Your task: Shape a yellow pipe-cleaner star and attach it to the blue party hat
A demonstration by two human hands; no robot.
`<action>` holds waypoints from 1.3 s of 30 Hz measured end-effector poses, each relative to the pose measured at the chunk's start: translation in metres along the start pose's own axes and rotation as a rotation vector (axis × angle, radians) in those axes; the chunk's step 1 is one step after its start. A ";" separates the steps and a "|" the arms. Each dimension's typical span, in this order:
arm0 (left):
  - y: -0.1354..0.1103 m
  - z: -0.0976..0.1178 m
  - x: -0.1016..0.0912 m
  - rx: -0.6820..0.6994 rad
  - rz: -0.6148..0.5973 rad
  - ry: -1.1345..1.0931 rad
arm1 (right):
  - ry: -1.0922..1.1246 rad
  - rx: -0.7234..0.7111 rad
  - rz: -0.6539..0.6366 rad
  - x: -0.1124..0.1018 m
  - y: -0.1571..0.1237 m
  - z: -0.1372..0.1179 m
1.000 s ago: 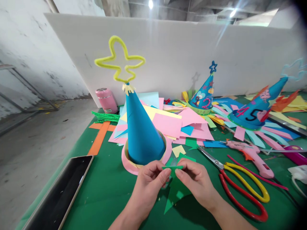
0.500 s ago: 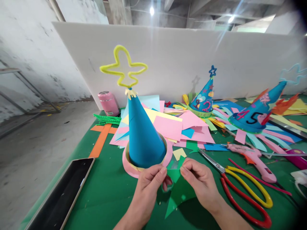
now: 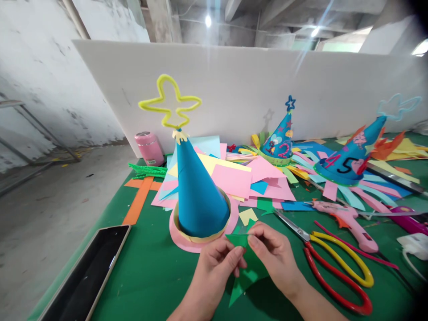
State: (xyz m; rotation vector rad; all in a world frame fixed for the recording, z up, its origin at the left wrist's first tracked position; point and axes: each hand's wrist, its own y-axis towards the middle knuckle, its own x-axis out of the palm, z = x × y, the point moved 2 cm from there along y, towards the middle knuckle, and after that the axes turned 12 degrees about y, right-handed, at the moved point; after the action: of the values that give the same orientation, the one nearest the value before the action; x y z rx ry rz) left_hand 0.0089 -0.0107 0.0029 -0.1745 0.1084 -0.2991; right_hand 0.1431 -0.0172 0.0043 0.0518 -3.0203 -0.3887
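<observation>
Between my two hands is a piece of green paper [image 3: 236, 286] cut into a pointed, star-like shape, with one corner folded over. My left hand [image 3: 219, 272] is closed on its left side, thumb bent near the fold. The thumb and fingers of my right hand [image 3: 272, 254] pinch its upper edge. Just beyond stands a blue paper cone hat [image 3: 199, 191] with a pink brim [image 3: 177, 243] and a yellow pipe-cleaner shape [image 3: 163, 102] on its tip. Scissors [image 3: 309, 240] with red and yellow handles lie right of my right hand.
A phone [image 3: 87, 272] lies at the left. Behind the hat are coloured paper sheets [image 3: 230, 178] and a pink bottle [image 3: 149, 149]. Two decorated cone hats [image 3: 279, 140] stand at the back and right. A pink glue gun [image 3: 347, 218] rests beyond the scissors, near a white plug [image 3: 414, 245].
My left hand has shifted a little right and down, its thumb now lower than the paper's upper edge. The green paper's corner now shows as a pointed fold. The view has shifted slightly.
</observation>
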 end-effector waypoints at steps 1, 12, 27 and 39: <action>0.000 0.001 0.000 0.002 0.000 -0.010 | 0.045 0.043 -0.025 0.002 -0.001 0.001; -0.001 -0.001 0.000 0.001 -0.043 -0.014 | 0.071 0.004 -0.052 0.003 0.000 0.000; 0.000 0.003 -0.007 0.021 0.011 -0.116 | -0.055 -0.034 -0.101 0.002 -0.002 0.000; 0.002 -0.001 -0.011 0.036 -0.041 -0.116 | 0.009 -0.003 -0.095 0.001 -0.001 0.001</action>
State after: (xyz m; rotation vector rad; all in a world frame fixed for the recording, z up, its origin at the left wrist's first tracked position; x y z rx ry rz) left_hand -0.0011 -0.0051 0.0026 -0.1585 -0.0151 -0.3304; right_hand 0.1418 -0.0181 0.0036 0.1967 -3.0167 -0.3993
